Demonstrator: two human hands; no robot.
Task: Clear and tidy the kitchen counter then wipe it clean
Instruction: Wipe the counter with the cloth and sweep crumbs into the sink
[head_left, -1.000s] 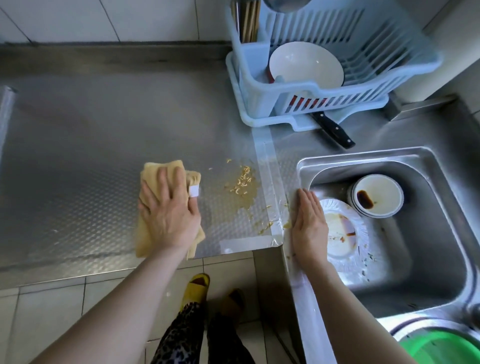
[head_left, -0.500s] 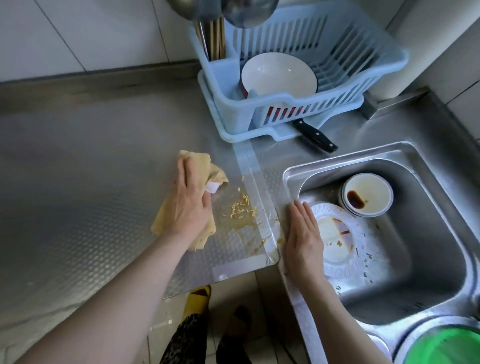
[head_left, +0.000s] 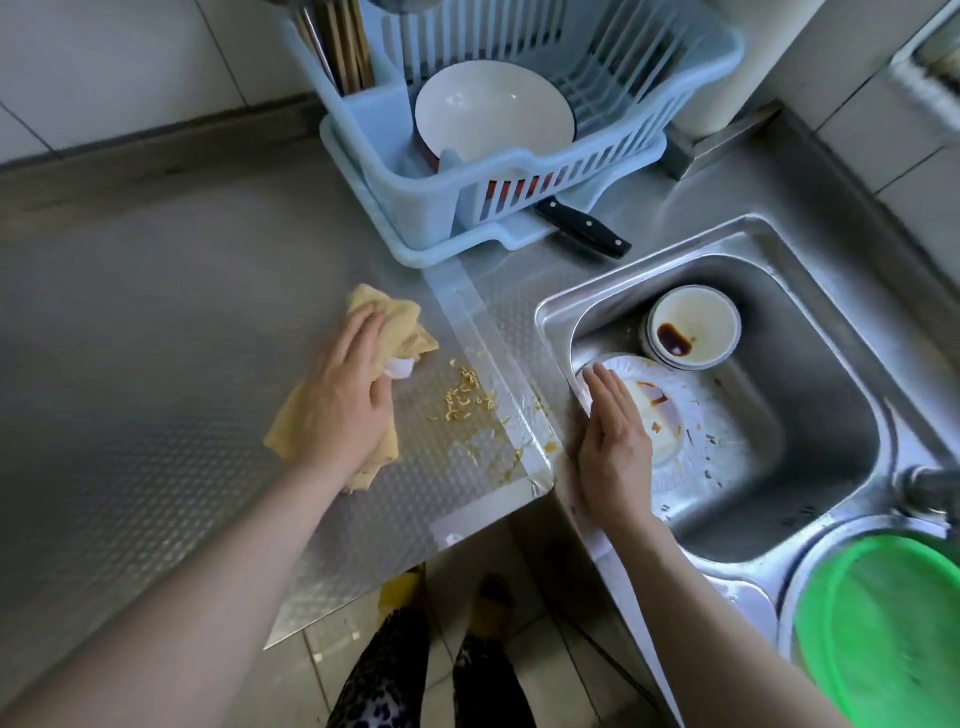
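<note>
She is in the wiping step: the left hand (head_left: 345, 400) lies flat on the yellow cloth (head_left: 387, 332), fingers pressing it to the steel tabletop (head_left: 156, 364), the thumb seeming to tuck a white tag. The cloth lies crumpled with its long axis from about seven o'clock to one o'clock, its far end pointing toward the blue dish rack (head_left: 467, 202). Just at three o'clock of it sit scattered noodle scraps (head_left: 467, 400). The right hand (head_left: 615, 452) stands open, fingers straight and together, at the edge of the sink (head_left: 810, 415), like a stop. The next move, I'd judge, is a sweep rightward, pushing the scraps over the edge without smearing.
</note>
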